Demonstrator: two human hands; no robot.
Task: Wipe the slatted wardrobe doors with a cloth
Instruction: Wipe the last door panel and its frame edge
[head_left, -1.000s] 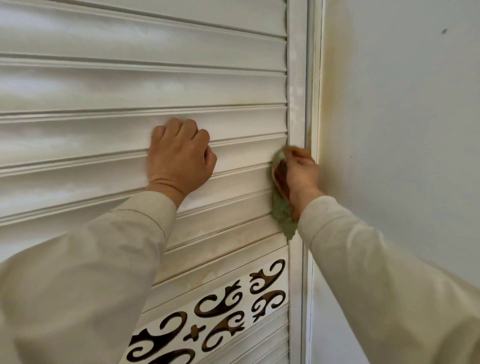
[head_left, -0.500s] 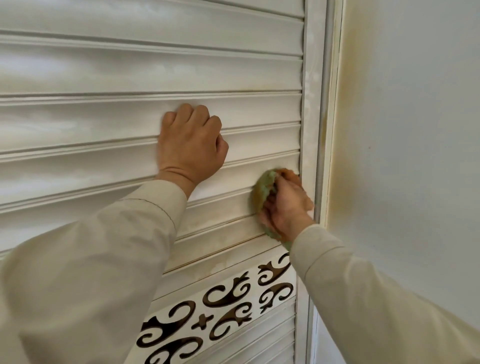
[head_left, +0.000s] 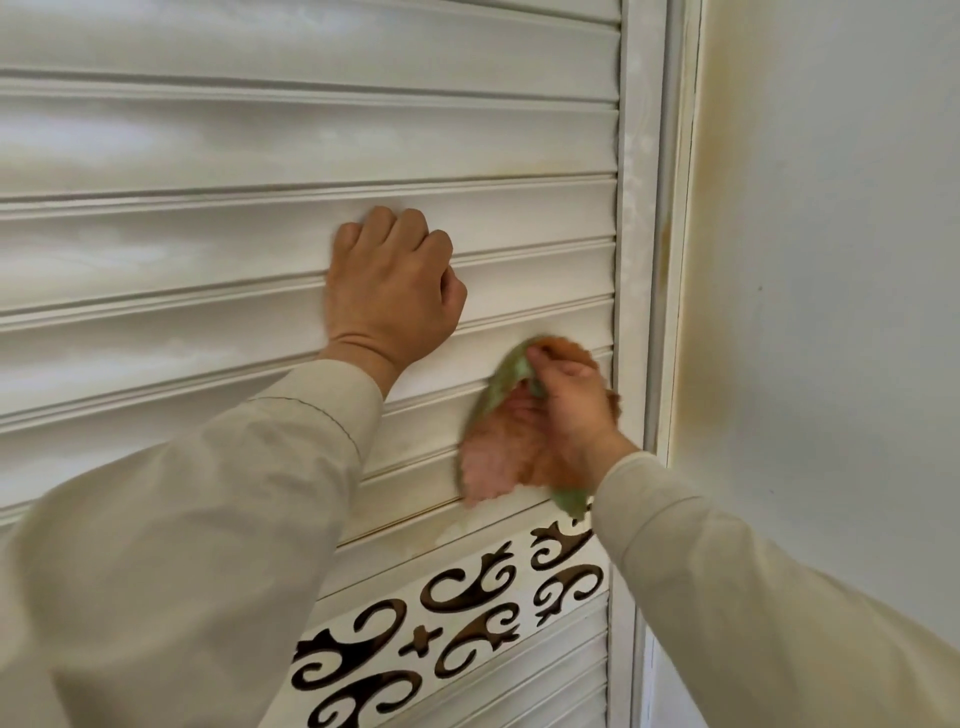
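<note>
1. The right hand (head_left: 571, 410) grips a cloth (head_left: 498, 447); the fingers are curled into it and press it against the slats.
2. The cloth is green on one side and orange-pink on the other. It is bunched, and its lower part hangs loose under the hand. It is blurred, so its edge is not sharp.
3. The cloth lies on the lower slats of the slatted wardrobe door (head_left: 260, 145), near the right frame (head_left: 636, 260) of the door and just above the ornament panel (head_left: 457, 618).
4. The left hand (head_left: 392, 288) is closed in a fist and holds nothing. It rests with the knuckles against a slat, to the left of the right hand and a little higher.
5. Both arms wear light beige sleeves (head_left: 171, 545).
6. The ornament panel is white with dark curled cut-outs, and more slats continue under it.
7. To the right of the frame is a pale wall (head_left: 831, 260) with yellowish stains beside the frame.
</note>
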